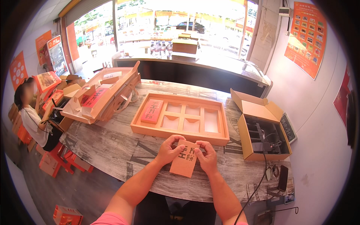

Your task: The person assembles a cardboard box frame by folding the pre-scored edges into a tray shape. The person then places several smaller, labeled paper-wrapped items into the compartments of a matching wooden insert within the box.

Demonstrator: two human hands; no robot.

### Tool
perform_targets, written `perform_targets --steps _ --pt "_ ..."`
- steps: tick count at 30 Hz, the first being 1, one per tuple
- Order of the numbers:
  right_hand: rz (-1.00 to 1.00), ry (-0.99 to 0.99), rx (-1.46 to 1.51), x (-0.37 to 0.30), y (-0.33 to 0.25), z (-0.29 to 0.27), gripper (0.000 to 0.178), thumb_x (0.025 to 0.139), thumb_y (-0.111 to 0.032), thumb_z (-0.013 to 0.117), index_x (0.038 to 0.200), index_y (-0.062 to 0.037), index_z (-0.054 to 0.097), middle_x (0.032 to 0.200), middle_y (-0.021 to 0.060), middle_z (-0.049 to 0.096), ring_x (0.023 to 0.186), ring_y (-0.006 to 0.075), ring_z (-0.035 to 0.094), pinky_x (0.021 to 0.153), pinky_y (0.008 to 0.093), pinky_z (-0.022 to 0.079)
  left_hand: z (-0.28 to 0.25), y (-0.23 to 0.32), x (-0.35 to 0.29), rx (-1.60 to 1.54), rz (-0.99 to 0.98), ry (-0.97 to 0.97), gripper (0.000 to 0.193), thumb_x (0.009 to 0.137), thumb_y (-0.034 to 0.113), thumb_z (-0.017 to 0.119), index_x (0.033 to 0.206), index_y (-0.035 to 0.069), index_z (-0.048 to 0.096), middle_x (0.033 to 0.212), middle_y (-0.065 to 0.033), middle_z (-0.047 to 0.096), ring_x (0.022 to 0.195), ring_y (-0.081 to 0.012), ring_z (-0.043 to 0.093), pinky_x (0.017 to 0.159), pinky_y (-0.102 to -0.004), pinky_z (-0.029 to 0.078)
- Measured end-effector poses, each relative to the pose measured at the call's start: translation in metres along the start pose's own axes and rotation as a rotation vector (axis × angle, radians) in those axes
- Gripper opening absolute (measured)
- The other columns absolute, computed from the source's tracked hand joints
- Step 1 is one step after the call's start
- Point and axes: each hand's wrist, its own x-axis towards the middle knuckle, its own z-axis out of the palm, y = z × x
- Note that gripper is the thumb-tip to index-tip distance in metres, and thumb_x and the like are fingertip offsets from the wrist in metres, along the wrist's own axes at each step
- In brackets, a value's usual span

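Observation:
A small flat kraft-brown box with dark printing is between my two hands near the front edge of the table. My left hand grips its upper left corner, with the thumb on the front. At the upper right corner my right hand pinches it the same way. Whether its lower end touches the table I cannot tell. Just beyond my hands lies a shallow orange-brown gift box with several compartments. Its left compartment holds a small red-fronted box; the other compartments show pale bottoms.
At right stands an open cardboard carton with black equipment and a cable; keys and a phone lie nearby. Stacked gift boxes with ribbon handles fill the left. A person sits beyond them. Bottles stand on the back counter.

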Motion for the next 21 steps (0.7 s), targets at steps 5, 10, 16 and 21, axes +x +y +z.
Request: perform_targets --steps 5,10,16,21 --pt "-0.072 -0.005 0.006 0.001 -0.003 0.003 0.018 0.103 -0.009 0.068 0.120 -0.0011 0.068 0.116 0.0038 0.065 0.104 0.0087 0.063 0.080 0.0231 0.057 -0.006 -0.003 -0.001 -0.051 -0.021 -0.030 0.026 0.101 0.010 0.072 0.122 0.001 0.061 0.118 -0.0053 0.067 0.098 -0.0097 0.067 0.083 -0.0260 0.059" --pt "0.230 0.077 0.387 0.003 0.011 -0.002 0.016 0.105 -0.013 0.064 0.115 -0.0021 0.070 0.103 0.0059 0.072 0.094 0.0103 0.067 0.082 0.0244 0.056 -0.007 -0.001 0.001 -0.112 -0.083 -0.032 0.036 0.101 0.003 0.065 0.137 0.003 0.060 0.132 -0.0077 0.064 0.116 -0.0126 0.063 0.092 -0.0286 0.055" --pt "0.407 0.134 0.656 0.008 0.010 -0.014 0.033 0.110 -0.029 0.057 0.116 0.0013 0.069 0.102 0.0066 0.073 0.085 0.0121 0.067 0.076 0.0270 0.056 0.005 0.028 -0.003 0.221 0.148 -0.234 0.066 0.085 -0.003 0.069 0.149 0.009 0.054 0.155 -0.0069 0.047 0.141 -0.0175 0.048 0.100 -0.0319 0.053" --pt "0.512 0.105 0.561 0.005 0.016 -0.013 0.045 0.112 -0.043 0.051 0.123 -0.0017 0.066 0.108 0.0083 0.073 0.097 0.0156 0.070 0.082 0.0296 0.056 0.000 0.014 -0.002 0.217 0.106 -0.148 0.060 0.088 0.014 0.082 0.141 0.007 0.054 0.142 -0.0078 0.056 0.130 -0.0170 0.056 0.100 -0.0346 0.053"
